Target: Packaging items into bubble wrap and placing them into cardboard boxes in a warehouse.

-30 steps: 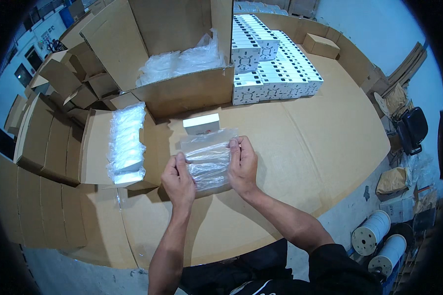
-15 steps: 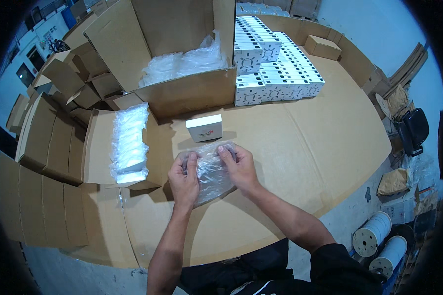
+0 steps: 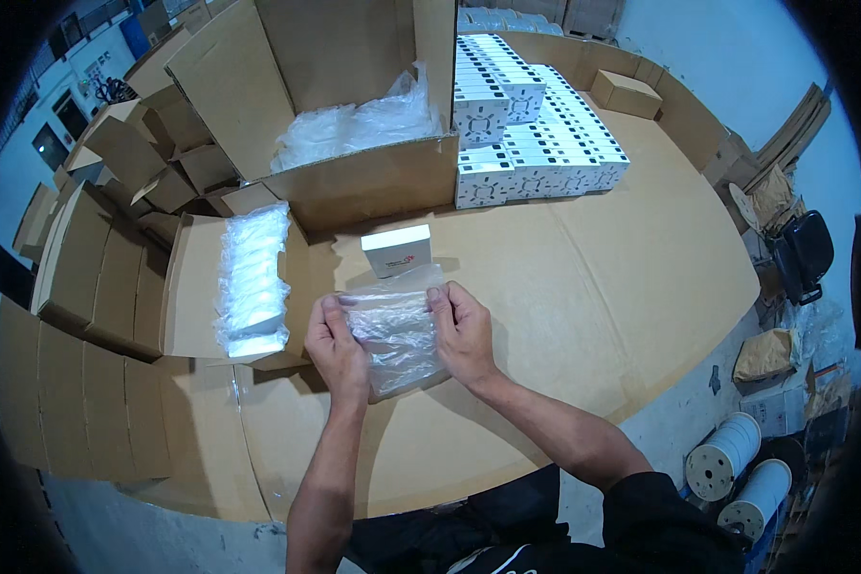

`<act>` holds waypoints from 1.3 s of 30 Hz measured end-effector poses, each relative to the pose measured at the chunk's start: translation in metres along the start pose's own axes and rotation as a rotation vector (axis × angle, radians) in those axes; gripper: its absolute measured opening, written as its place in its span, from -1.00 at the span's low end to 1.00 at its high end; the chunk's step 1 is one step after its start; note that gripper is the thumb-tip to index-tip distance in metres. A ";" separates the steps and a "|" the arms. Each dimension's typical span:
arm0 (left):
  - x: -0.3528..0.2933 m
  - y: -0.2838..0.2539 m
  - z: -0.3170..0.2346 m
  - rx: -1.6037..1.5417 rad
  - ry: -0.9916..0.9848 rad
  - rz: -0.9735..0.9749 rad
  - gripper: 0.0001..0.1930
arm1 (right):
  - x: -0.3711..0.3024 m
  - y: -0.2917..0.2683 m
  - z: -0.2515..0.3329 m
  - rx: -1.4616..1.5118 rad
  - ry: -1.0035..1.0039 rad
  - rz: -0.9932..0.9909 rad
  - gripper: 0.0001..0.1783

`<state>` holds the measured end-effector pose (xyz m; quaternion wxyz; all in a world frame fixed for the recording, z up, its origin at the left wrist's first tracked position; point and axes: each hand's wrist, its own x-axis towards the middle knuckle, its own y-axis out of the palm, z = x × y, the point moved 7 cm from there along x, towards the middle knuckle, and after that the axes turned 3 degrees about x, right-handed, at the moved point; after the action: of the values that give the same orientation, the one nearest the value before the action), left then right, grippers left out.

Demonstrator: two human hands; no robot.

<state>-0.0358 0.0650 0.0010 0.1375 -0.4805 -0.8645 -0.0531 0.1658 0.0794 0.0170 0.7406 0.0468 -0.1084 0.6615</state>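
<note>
A clear plastic bag (image 3: 392, 335) is stretched between my two hands above the cardboard-covered table. My left hand (image 3: 339, 352) pinches its left edge, thumb on top. On the opposite edge, my right hand (image 3: 464, 333) grips the film between thumb and fingers. Just beyond the bag stands a small white box (image 3: 397, 251) with a little red mark on its front. To the left, an open carton (image 3: 193, 287) holds a row of white boxes wrapped in clear plastic (image 3: 254, 277).
Behind, a large open carton (image 3: 373, 180) contains loose clear bags (image 3: 354, 124). Stacked white boxes (image 3: 545, 158) stand at the back right, with a small brown carton (image 3: 626, 94) beyond. Folded cartons (image 3: 77, 402) line the left side. Cable spools (image 3: 725, 454) sit on the floor at right.
My left hand has moved slightly left, drawing the bag wider and flatter between both hands. The white box and the cartons have stayed in place.
</note>
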 end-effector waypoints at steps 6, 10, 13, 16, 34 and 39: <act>-0.016 0.014 0.004 -0.287 -0.341 0.173 -0.71 | 0.006 -0.007 -0.009 0.046 0.006 -0.075 -0.64; -0.025 0.028 0.004 -0.134 -0.230 0.302 -0.77 | 0.006 -0.001 -0.013 0.043 0.058 -0.014 -0.71; -0.022 0.027 -0.001 -0.091 -0.228 0.332 -0.79 | 0.013 -0.002 -0.006 0.157 -0.040 0.002 -0.77; -0.021 0.029 -0.004 -0.092 -0.228 0.370 -0.75 | 0.028 -0.012 -0.029 0.220 0.267 0.147 -0.80; -0.018 0.029 -0.010 0.102 -0.098 0.405 -0.53 | 0.024 -0.020 0.041 -0.327 -0.549 0.133 -0.80; -0.011 0.022 -0.011 0.230 -0.114 0.297 -0.53 | 0.017 -0.016 0.050 -0.327 -0.618 0.172 -0.79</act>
<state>-0.0091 0.0652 0.0074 0.1486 -0.5862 -0.7908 0.0941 0.1783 0.0830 0.0700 0.6123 0.1165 -0.4352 0.6497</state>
